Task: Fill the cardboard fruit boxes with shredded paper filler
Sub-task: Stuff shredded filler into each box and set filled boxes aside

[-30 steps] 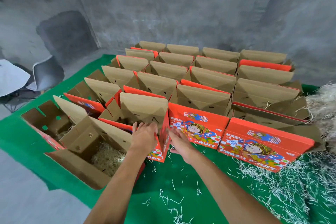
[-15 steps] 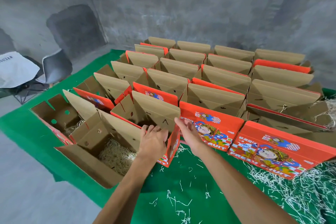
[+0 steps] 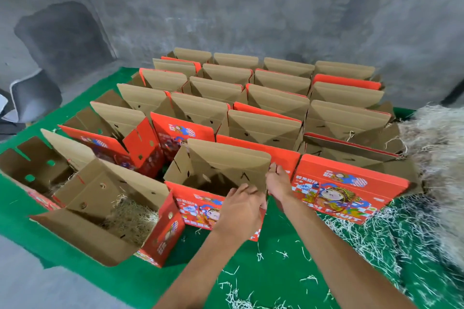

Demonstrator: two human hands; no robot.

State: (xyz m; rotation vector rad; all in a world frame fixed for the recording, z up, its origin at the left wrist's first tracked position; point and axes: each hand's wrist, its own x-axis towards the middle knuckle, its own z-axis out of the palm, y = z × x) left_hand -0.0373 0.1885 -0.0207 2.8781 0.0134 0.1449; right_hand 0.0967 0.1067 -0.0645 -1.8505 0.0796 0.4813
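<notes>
Fruit box [image 3: 218, 183] had slid clear of its row; fingers [image 3: 241, 189] of both hands curled over its right corner.

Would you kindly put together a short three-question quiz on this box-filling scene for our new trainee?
1. True or false: the open box at the front left already has shredded paper in it.
2. Which hand holds the upright flap of the front box? A) left hand B) right hand C) neither
3. Fill in: the big heap of shredded paper lies on the person's ____ side, on the green cloth.

Key:
1. True; pale shreds lie at its bottom.
2. B; the left hand grips the near front edge instead.
3. Right.
</notes>
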